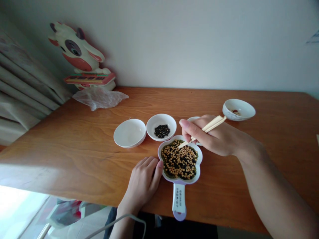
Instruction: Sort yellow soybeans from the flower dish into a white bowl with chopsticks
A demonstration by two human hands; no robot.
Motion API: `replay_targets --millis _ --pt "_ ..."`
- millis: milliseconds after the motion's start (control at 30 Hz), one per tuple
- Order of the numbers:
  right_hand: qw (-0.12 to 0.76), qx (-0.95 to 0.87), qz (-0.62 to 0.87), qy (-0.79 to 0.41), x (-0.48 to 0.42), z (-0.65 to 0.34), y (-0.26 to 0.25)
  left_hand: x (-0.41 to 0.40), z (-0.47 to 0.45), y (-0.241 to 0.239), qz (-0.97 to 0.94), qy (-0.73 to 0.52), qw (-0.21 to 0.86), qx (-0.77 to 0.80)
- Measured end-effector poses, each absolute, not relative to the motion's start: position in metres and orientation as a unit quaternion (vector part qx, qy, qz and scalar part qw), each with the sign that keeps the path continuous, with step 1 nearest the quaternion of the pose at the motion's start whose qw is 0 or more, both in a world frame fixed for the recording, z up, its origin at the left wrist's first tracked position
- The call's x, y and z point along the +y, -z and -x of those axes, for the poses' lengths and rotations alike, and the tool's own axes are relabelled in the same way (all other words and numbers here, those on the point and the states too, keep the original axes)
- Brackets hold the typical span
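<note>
Right hand (211,134): fingers closed around a pair of pale wooden chopsticks (213,124), thumb on top. Tips run down-left from the fingers into the mix of beige, black and green beans (178,161); too small to tell if a bean is pinched.

Beans sit below-left of the right fingers, in a white flower-shaped plastic dish (198,171) with lilac trim. Its handle (179,196), black lettering on it, points at the person.

Left hand (143,179): palm down on the brown wooden counter (104,166), fingers relaxed, grasping nothing, thumb tip at the dish's left edge.

Beyond the left fingers: round white bowl (123,132). Just right of it, second round white bowl (151,124) with a small pile of black beans (161,131), left of the right fingers. Third white bowl (193,118) is mostly hidden behind the right fingers. Farther beyond them, to the right: patterned white bowl (236,117), some reddish-brown bits (235,112) inside.

Far beyond the left fingers, to the left: white-and-red plastic cow toy (82,56) with keyboard, crumpled clear plastic bag (99,98) in front.
</note>
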State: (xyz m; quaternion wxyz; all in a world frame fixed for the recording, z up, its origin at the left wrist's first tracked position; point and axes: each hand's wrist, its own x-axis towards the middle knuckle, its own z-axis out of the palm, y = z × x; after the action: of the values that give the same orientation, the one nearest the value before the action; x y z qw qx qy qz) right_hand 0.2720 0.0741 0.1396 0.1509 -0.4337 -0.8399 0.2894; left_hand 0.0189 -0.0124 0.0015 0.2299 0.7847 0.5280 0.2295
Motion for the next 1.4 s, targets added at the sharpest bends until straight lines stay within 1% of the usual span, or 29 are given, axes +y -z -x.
replay_targets --millis 267,467,567,667,900,1233,1400 --pt "0.139 -0.855 0.43 -0.253 0.073 -0.268 -0.141 -0.014 -0.018 -0.003 -0.785 -0.224 0.228 0.53" --pt "0.143 -0.861 0.39 -0.295 0.07 -0.261 -0.14 -0.013 -0.019 -0.004 -0.788 -0.228 0.228 0.525" --pt "0.132 -0.869 0.39 -0.275 0.07 -0.258 -0.138 -0.013 -0.019 -0.003 -0.787 -0.232 0.224 0.526" --pt "0.139 -0.864 0.41 -0.258 0.071 -0.262 -0.139 -0.013 -0.018 -0.002 -0.785 -0.232 0.226 0.529" --pt "0.149 -0.852 0.417 -0.278 0.071 -0.267 -0.14 -0.013 -0.018 -0.002 -0.784 -0.229 0.231 0.529" --pt "0.117 -0.846 0.408 -0.323 0.067 -0.264 -0.143 -0.014 -0.019 -0.004 -0.784 -0.231 0.231 0.528" --pt "0.113 -0.847 0.405 -0.325 0.066 -0.265 -0.143 -0.014 -0.019 -0.003 -0.782 -0.229 0.236 0.53"
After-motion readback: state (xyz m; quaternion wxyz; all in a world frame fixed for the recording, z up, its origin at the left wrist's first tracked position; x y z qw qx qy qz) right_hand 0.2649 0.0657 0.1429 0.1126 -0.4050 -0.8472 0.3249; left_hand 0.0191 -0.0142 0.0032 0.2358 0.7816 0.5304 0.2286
